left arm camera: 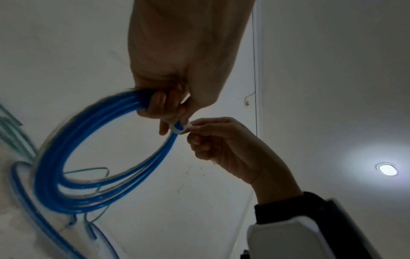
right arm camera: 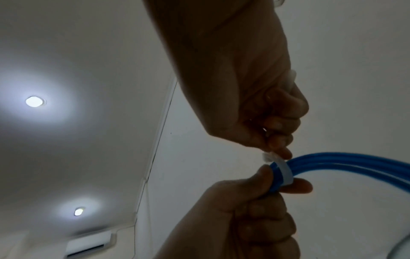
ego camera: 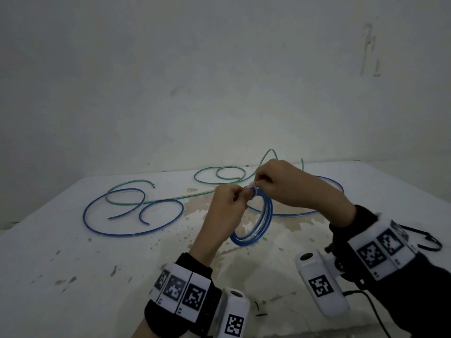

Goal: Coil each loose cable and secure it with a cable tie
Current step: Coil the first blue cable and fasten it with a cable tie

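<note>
Left hand [ego camera: 225,203]: grips the blue coil [ego camera: 256,220], held up above the white table [ego camera: 73,252].
Right hand [ego camera: 280,184]: pinches the white cable tie [right arm camera: 129,172] wrapped around the coil.
Table: loose blue cable [ego camera: 102,215] and green cable [ego camera: 212,175].

- The coiled blue cable [left arm camera: 53,184] looks like smooth, glossy plastic, faintly see-through.
- The cable tie [right arm camera: 130,172] wrapped round that coil is a flat white plastic strip — matt, slightly translucent.
- Behind the coil, the loose green cable [ego camera: 170,197] shows the same shiny plastic skin.
- The table [ego camera: 73,264] beneath is matt white, with a rough, chipped surface and brownish stains.
- The wrist bands [ego camera: 175,292] are black cloth carrying white plastic marker blocks.
</note>
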